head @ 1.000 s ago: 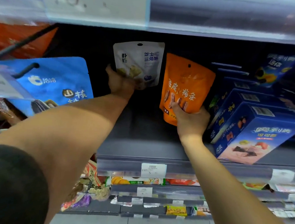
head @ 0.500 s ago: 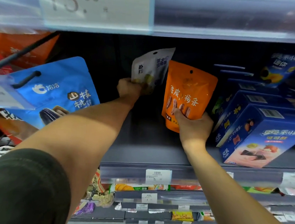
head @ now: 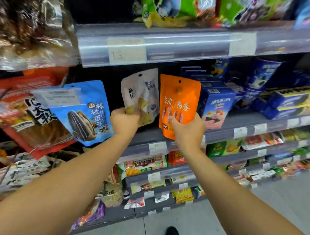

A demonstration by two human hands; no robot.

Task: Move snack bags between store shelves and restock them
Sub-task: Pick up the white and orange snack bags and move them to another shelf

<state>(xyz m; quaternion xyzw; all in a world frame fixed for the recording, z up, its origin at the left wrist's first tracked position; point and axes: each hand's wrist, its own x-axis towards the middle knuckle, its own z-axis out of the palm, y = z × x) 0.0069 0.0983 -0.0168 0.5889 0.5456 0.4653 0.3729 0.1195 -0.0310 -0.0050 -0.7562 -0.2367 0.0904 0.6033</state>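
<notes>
Gripping white pouch (head: 140, 91) in left hand (head: 124, 121), orange pouch (head: 179, 100) in right hand (head: 187, 131)

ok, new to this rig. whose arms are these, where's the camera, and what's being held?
No machine: these are a person's two bare arms, filmed by one wide-angle camera worn on their head, looking forward and down at store shelves. The left hand grips the bottom of a white snack bag; the right hand grips the bottom of an orange bag. Both bags are upright at a grey shelf, with blue boxes on it to the right. A blue seed bag hangs at the left.
</notes>
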